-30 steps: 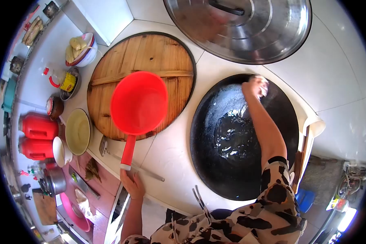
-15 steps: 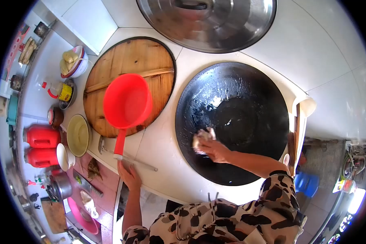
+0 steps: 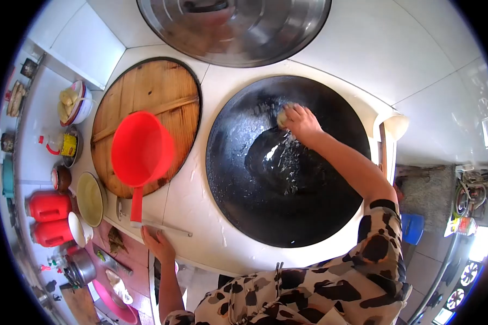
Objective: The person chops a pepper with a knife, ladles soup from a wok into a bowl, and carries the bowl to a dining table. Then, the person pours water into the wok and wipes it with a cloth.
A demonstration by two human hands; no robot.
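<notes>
A large black wok, wet and shiny inside, is set into the white counter. Against the wok's far inner wall, my right hand is closed on a pale crumpled rag, mostly covered by the fingers. My left hand rests at the counter's front edge with its fingers apart, holding nothing. Just beyond its fingertips are the handle end of a red plastic dipper and a long thin metal utensil. The dipper sits on a round wooden lid.
A big metal lid leans at the back wall. On the left are a yellowish basin, an oil bottle, a bowl of pale food and red containers. A white scoop stands right of the wok.
My right hand has swept the rag from the wok's near left side up to its far wall. The view has shifted a little; my left hand stays at the counter edge.
</notes>
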